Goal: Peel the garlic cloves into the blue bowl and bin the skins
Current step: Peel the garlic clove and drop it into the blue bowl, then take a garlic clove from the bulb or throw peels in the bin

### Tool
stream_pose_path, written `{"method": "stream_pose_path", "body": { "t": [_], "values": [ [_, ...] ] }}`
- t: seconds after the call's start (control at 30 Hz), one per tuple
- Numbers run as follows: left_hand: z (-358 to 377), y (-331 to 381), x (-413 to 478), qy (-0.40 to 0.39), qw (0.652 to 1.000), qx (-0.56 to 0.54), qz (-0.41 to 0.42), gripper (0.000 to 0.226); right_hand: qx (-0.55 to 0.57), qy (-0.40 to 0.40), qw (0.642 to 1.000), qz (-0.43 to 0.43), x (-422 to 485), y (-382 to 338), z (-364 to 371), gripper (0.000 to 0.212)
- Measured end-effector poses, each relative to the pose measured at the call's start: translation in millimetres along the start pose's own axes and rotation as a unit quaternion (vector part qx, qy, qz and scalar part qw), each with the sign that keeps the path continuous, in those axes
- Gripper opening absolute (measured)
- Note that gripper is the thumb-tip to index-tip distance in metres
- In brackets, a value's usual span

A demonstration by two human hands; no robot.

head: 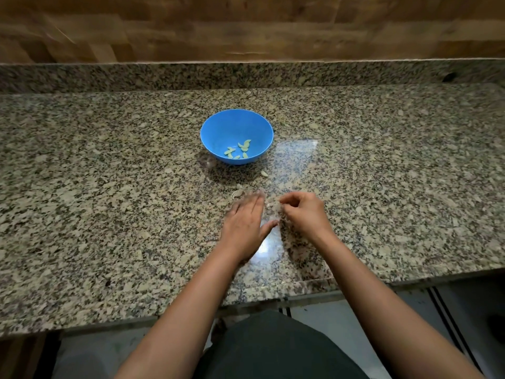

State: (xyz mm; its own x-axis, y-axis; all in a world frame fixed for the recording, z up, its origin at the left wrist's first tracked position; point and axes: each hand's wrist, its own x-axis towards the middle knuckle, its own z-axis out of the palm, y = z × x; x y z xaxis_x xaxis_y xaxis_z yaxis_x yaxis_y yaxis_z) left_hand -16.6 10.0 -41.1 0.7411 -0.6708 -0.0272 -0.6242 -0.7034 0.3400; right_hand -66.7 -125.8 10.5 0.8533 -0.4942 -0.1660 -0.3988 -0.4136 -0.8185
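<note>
**Both hands low on the counter among garlic skins, bowl just beyond them**

A speckled granite countertop runs under and out to either side of both hands. Its raised back edge and a wooden wall stand far beyond the fingertips. Below the forearms, at the near edge, is the person's dark clothing.

The left hand lies palm down on the stone. Its fingers are straight and close together, its thumb is spread toward the right hand, and it holds nothing. The fingertips are blurred.

The right hand sits just beside it, fingers curled inward with their tips drawn toward the thumb. Whether it pinches a scrap of skin cannot be told.

The blue bowl stands upright past the left hand's fingertips, apart from both hands. Several peeled garlic cloves lie in its bottom.

One loose clove rests on the stone between the bowl and the hands.

Pale garlic skins lie at the tips of the left fingers. Smaller bits are scattered in the gap between the two hands.
</note>
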Motion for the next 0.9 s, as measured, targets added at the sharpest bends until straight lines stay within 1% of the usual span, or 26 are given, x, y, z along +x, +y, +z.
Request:
{"method": "stream_pose_path", "body": {
  "t": [0.1,0.17,0.23,0.37,0.43,0.5,0.53,0.57,0.63,0.7,0.73,0.83,0.9],
  "values": [
    [-5,5,-3,0.081,0.991,-0.106,0.014,0.041,0.022,0.005,1.0,0.015,-1,3,-4,0.016],
    [-9,10,-7,0.116,0.982,-0.151,0.003,0.031,0.047,0.007,0.999,0.027,-2,3,-5,0.016],
    [-12,13,-11,0.124,0.98,-0.154,-0.008,0.026,0.069,-0.001,0.997,0.039,-2,3,-6,0.015],
    [-10,14,-13,0.125,0.983,-0.132,-0.022,0.025,0.116,-0.031,0.991,0.059,-2,-1,-7,0.018],
    [-12,16,-14,0.127,0.977,-0.159,-0.066,0.024,0.136,-0.051,0.987,0.066,-3,-4,-5,0.017],
    [-19,16,-19,0.141,0.956,-0.212,-0.145,0.022,0.176,-0.083,0.978,0.078,-5,-8,-1,0.015],
    [-23,15,-23,0.155,0.935,-0.255,-0.191,0.021,0.194,-0.1,0.972,0.084,-7,-10,3,0.014],
    [-27,13,-28,0.17,0.905,-0.307,-0.239,0.02,0.205,-0.118,0.968,0.085,-8,-13,7,0.014],
    [-35,5,-45,0.215,0.83,-0.404,-0.319,0.018,0.211,-0.161,0.961,0.082,-13,-24,20,0.014],
    [-43,-7,-64,0.271,0.752,-0.473,-0.371,0.016,0.222,-0.213,0.948,0.079,-23,-40,39,0.014],
    [-47,-13,-75,0.295,0.722,-0.493,-0.385,0.015,0.229,-0.241,0.94,0.08,-30,-48,50,0.014],
    [-60,-33,-119,0.378,0.66,-0.5,-0.414,0.014,0.233,-0.325,0.914,0.071,-56,-73,87,0.016],
    [-68,-50,-156,0.438,0.604,-0.507,-0.432,0.017,0.209,-0.372,0.903,0.05,-78,-91,118,0.016]
  ]
}}
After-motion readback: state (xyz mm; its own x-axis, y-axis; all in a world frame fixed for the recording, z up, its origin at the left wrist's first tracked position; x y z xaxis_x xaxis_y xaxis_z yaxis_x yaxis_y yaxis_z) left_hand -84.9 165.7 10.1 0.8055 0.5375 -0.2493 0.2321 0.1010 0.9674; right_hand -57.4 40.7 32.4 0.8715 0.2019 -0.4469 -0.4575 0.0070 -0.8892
